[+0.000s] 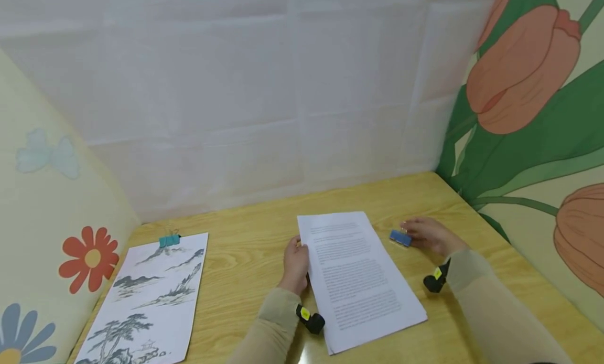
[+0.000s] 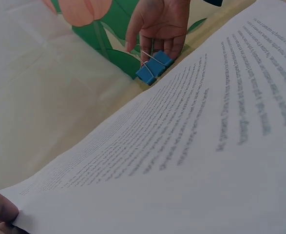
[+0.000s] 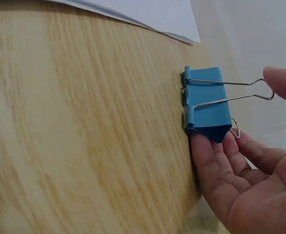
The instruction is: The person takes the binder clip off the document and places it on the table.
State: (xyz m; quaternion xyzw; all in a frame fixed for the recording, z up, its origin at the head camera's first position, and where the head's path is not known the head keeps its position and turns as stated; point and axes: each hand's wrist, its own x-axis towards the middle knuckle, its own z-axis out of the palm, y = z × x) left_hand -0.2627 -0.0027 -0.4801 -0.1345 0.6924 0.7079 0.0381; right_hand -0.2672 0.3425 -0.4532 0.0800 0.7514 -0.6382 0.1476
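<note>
A stack of printed paper sheets (image 1: 358, 280) lies slanted across the middle of the table. My left hand (image 1: 296, 261) grips its left edge near the upper corner, with the thumb on top; in the left wrist view the thumb (image 2: 4, 207) pinches the paper's corner. To the right of the stack, my right hand (image 1: 431, 235) holds a blue binder clip (image 1: 400, 238). In the right wrist view the thumb is at one wire handle of the clip (image 3: 208, 97), and the fingers (image 3: 220, 165) curl beneath its body. The clip's jaws face the paper and look closed.
On the left lies a sheet with ink landscape drawings (image 1: 160, 296), a teal binder clip (image 1: 169, 241) on its top edge. The wooden table (image 1: 250, 259) meets a white cloth backdrop (image 1: 212, 91) behind. Flower-patterned panels (image 1: 533, 159) stand at both sides.
</note>
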